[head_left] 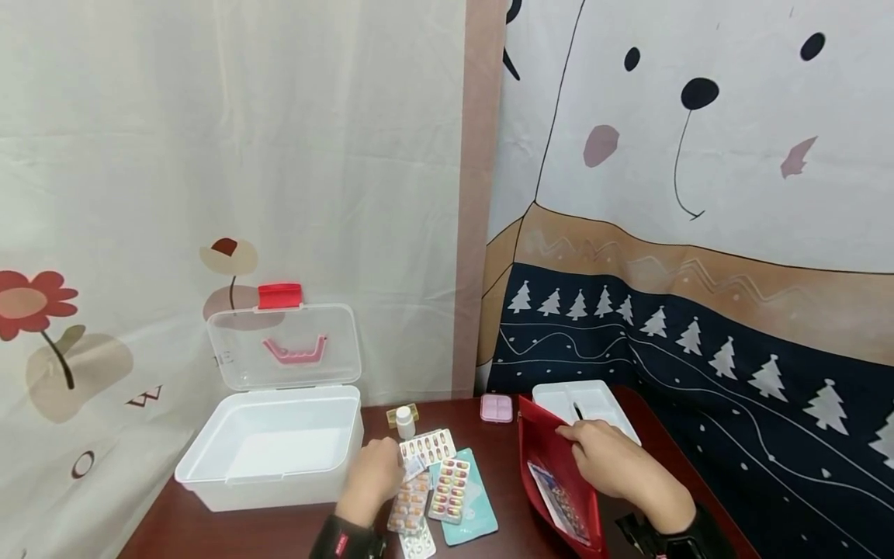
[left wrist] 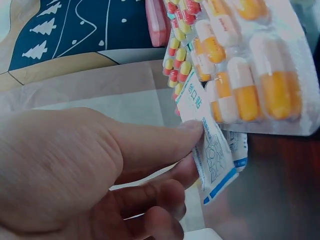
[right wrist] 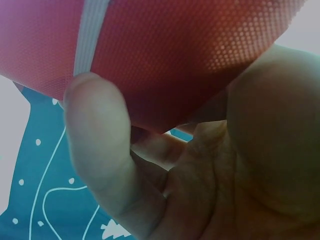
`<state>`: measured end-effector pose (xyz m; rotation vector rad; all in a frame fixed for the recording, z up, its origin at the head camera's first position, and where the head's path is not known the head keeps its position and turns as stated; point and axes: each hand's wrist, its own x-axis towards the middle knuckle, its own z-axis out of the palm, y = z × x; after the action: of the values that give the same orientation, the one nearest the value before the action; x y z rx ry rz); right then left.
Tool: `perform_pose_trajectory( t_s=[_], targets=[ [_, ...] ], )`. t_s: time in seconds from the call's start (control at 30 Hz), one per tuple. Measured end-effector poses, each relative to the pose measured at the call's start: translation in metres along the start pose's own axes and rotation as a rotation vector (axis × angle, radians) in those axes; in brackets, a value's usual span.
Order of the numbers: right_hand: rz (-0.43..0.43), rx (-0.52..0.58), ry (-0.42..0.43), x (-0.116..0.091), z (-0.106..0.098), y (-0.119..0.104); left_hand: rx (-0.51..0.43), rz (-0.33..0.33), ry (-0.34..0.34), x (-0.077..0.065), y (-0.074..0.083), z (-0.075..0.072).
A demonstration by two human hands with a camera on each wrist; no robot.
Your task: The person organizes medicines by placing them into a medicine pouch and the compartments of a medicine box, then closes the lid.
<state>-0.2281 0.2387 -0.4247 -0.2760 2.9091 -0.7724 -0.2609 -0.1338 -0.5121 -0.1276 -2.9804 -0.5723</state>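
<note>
Between thumb and forefinger, my left hand (head_left: 373, 475) pinches a white-and-blue adhesive bandage packet (left wrist: 204, 135). Another small packet (left wrist: 239, 149) shows just behind it. Blister packs of orange-and-white capsules (head_left: 409, 503) and red-and-yellow capsules (head_left: 449, 489) lie close to the right of this hand, over a light-blue sachet (head_left: 480, 512). My right hand (head_left: 618, 462) grips the edge of a red fabric pouch (head_left: 541, 442), whose mouth gapes upward. A printed packet (head_left: 559, 501) lies inside the pouch. In the right wrist view, the thumb presses beside a grey strip (right wrist: 91, 40) on the red fabric.
At the left stands a white plastic box (head_left: 268, 450), its clear lid (head_left: 244, 365) raised. A white pill bottle (head_left: 405, 423) and a pink pill case (head_left: 496, 408) stand at the back. Behind the pouch lies a white tray (head_left: 597, 396). Curtains border the brown table.
</note>
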Motion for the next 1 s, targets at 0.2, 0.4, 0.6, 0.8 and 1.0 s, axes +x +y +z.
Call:
perform_pose_trajectory(
  t_s=[0.2,0.4,0.6,0.8,1.0],
  targets=[
    [0.0,-0.009,-0.002,0.0,0.0,0.0,-0.054,0.018,0.033,0.0,0.003,-0.009],
    [-0.004,0.0,-0.002,-0.001,0.0,0.0,-0.138,0.032,0.023,0.0,0.008,-0.013],
    [-0.009,0.003,-0.004,-0.001,-0.001,0.0,-0.224,0.075,0.057,0.001,0.015,-0.013],
    [-0.02,0.002,0.003,0.0,-0.002,-0.001,-0.259,0.129,0.141,0.001,0.027,-0.015],
    [-0.011,0.012,0.001,-0.002,-0.002,-0.001,-0.332,0.149,0.12,-0.001,0.047,-0.012]
  ],
)
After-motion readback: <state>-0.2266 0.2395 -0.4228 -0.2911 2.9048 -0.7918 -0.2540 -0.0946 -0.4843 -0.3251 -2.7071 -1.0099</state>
